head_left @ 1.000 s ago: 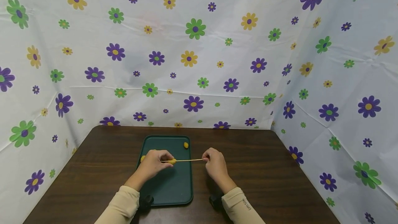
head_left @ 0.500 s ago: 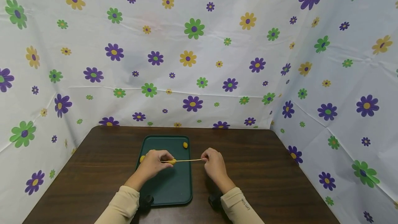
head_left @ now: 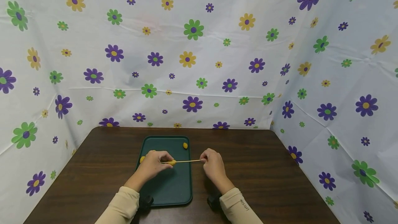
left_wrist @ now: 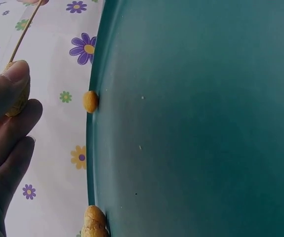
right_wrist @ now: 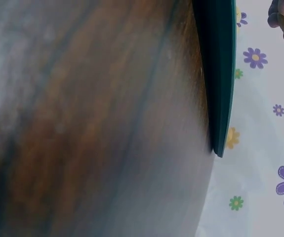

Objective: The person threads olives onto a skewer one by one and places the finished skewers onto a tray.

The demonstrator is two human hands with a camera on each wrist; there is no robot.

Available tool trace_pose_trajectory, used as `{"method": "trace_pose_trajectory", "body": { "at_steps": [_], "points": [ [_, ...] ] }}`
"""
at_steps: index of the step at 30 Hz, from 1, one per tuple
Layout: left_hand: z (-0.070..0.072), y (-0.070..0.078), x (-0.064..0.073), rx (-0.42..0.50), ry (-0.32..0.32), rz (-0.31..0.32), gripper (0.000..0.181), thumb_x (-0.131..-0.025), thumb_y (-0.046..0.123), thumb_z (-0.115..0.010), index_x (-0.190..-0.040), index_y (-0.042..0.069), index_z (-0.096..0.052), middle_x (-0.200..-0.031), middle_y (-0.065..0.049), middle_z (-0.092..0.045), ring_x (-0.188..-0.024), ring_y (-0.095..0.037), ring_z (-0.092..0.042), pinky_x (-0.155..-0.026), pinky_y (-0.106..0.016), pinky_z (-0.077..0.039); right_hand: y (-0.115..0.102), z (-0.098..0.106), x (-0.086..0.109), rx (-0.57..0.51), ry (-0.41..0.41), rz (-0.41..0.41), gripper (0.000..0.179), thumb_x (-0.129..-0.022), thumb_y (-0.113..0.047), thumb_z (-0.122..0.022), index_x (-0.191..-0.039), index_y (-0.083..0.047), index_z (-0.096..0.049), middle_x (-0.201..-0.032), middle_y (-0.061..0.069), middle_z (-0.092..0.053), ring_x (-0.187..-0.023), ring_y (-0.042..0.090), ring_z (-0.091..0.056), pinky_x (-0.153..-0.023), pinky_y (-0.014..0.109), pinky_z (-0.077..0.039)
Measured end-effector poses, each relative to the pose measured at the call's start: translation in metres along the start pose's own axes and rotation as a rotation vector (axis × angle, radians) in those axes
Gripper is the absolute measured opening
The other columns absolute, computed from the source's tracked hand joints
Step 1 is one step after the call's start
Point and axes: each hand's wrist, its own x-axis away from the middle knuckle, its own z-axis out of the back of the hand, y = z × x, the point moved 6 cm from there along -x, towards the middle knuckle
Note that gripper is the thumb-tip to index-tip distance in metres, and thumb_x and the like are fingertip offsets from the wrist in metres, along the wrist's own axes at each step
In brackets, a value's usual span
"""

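The left hand (head_left: pixel 152 164) pinches a peanut (left_wrist: pixel 21 102) above the green tray (head_left: pixel 170 188), where other peanuts (left_wrist: pixel 91 101) lie near its edges, while the right hand (head_left: pixel 214 165) pinches the end of a thin stick (head_left: pixel 188 161) running to that peanut, though whether it pierces the shell cannot be told.

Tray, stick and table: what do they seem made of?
Tray: probably plastic, smooth with a soft sheen, rounded corners and raised rim.
Stick: likely wood or bamboo; thin, straight, tan, no obvious shine.
Table: dark wood grain, slight gloss; solid wood or laminate, I cannot tell.
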Motion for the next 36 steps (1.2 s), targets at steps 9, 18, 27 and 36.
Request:
{"method": "trace_pose_trajectory", "body": {
  "at_steps": [9,18,27,36],
  "points": [
    [-0.0003,0.0013,0.0009,-0.051,-0.002,-0.017,0.023,-0.077,0.009,-0.088,-0.092,0.021,-0.075,-0.089,0.009,-0.075,-0.08,-0.002,-0.069,-0.073,-0.023,-0.056,-0.0011,-0.0018,0.0004,-0.002,-0.009,-0.006,0.027,-0.073,0.012,-0.078,-0.069,-0.012,-0.066,-0.073,-0.008,-0.059,-0.071,0.013,-0.057,-0.071,0.035,-0.049],
    [0.0003,0.0042,0.0013,-0.105,0.009,-0.013,0.024,-0.075,0.009,-0.089,-0.09,0.022,-0.075,-0.086,0.011,-0.074,-0.079,-0.002,-0.067,-0.073,-0.025,-0.056,-0.003,-0.004,0.001,0.005,0.002,-0.002,0.032,-0.073,0.012,-0.079,-0.068,-0.015,-0.063,-0.072,-0.008,-0.059,-0.071,0.012,-0.058,-0.074,0.037,-0.049],
    [-0.0019,0.0025,0.0009,-0.14,0.001,-0.005,0.023,-0.075,0.012,-0.089,-0.09,0.023,-0.076,-0.085,0.012,-0.074,-0.078,-0.002,-0.067,-0.073,-0.025,-0.056,-0.0071,-0.0045,0.0022,0.015,0.002,0.011,0.031,-0.071,0.014,-0.078,-0.068,-0.013,-0.064,-0.072,-0.006,-0.06,-0.072,0.014,-0.06,-0.074,0.038,-0.049],
    [-0.0015,0.0041,-0.0018,-0.135,0.0,-0.03,0.022,-0.075,0.012,-0.09,-0.09,0.022,-0.076,-0.086,0.011,-0.074,-0.079,-0.002,-0.067,-0.073,-0.024,-0.057,-0.0077,-0.0048,0.0004,0.017,0.006,0.014,0.028,-0.071,0.014,-0.078,-0.068,-0.011,-0.064,-0.072,-0.006,-0.06,-0.072,0.015,-0.06,-0.075,0.039,-0.05]
  ]
}}
